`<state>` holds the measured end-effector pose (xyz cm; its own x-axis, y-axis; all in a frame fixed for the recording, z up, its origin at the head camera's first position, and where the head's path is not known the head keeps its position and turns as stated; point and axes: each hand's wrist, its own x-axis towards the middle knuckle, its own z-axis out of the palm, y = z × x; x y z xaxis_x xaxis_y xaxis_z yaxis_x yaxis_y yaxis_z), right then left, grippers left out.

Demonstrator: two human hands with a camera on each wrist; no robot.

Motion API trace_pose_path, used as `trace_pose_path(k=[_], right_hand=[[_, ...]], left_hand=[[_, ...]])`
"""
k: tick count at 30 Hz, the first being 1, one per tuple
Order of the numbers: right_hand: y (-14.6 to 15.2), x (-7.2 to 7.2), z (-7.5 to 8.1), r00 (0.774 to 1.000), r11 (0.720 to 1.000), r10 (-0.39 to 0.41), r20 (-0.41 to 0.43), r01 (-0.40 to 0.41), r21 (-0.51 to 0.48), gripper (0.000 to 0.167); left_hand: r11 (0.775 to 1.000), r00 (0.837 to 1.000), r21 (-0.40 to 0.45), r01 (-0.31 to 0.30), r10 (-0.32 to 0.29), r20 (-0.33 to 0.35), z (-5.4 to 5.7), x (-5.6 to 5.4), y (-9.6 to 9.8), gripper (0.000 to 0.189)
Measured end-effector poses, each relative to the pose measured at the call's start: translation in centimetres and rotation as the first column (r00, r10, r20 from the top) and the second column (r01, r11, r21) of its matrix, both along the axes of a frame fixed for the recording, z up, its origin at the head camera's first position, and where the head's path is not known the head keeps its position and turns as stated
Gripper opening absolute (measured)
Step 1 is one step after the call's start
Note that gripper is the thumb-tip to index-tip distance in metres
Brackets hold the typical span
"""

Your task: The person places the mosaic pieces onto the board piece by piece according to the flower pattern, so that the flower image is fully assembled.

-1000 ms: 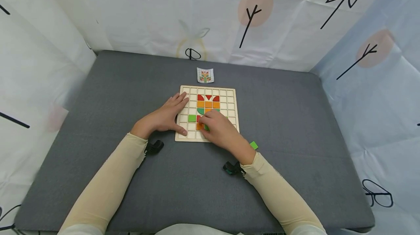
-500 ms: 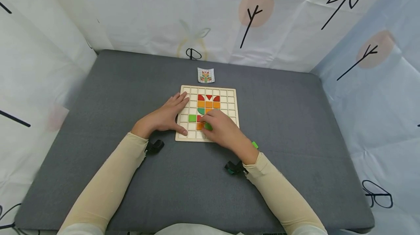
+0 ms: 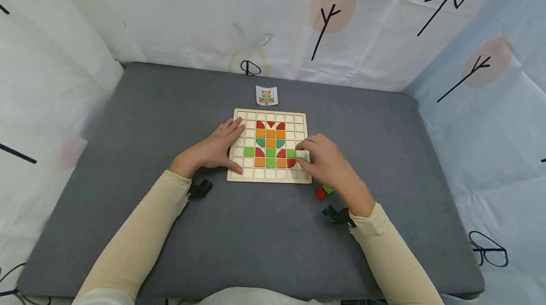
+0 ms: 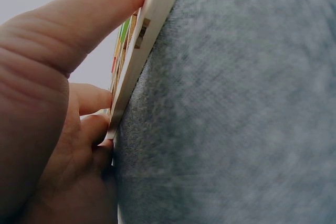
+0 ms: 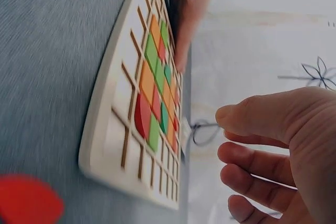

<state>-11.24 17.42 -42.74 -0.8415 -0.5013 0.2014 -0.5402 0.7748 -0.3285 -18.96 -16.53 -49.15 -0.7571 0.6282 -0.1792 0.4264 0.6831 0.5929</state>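
A wooden grid board (image 3: 307,172) lies on the grey table, bearing a pattern of red, orange and green tiles in its middle cells. My left hand (image 3: 211,151) rests along the board's left side, fingers on the upper edge and thumb near the lower corner. Over the right edge hovers my right hand (image 3: 328,160), its fingertips close to a light green square tile (image 3: 291,153) and a red quarter-round tile (image 3: 291,163). In the right wrist view a gap shows between the right thumb and fingers (image 5: 257,161), with nothing held.
Beside the board's lower right corner lie a loose red tile (image 3: 321,193) and a loose green tile (image 3: 328,189), partly under the right wrist. A small pattern card (image 3: 266,96) stands behind the board. Printed white curtains (image 3: 362,58) border the table.
My right hand has moved right, from the pattern's middle to the board's right edge. The tiles it covered now show, as does the loose red tile. The left hand stays put.
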Motion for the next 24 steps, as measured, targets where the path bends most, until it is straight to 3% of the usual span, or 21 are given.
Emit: trace_pose_path(k=[8, 24], right_hand=[[3.1, 1.8, 0.5, 0.995, 0.995, -0.099, 0.021, 0.099, -0.013, 0.026], [5.7, 5.7, -1.6, 0.977, 0.977, -0.212, 0.029, 0.212, -0.002, 0.026]], left_hand=[[1.000, 1.000, 0.002, -0.005, 0.005, 0.001, 0.3, 0.1, 0.1, 0.139], [1.000, 1.000, 0.002, -0.005, 0.005, -0.003, 0.4, 0.3, 0.1, 0.138]])
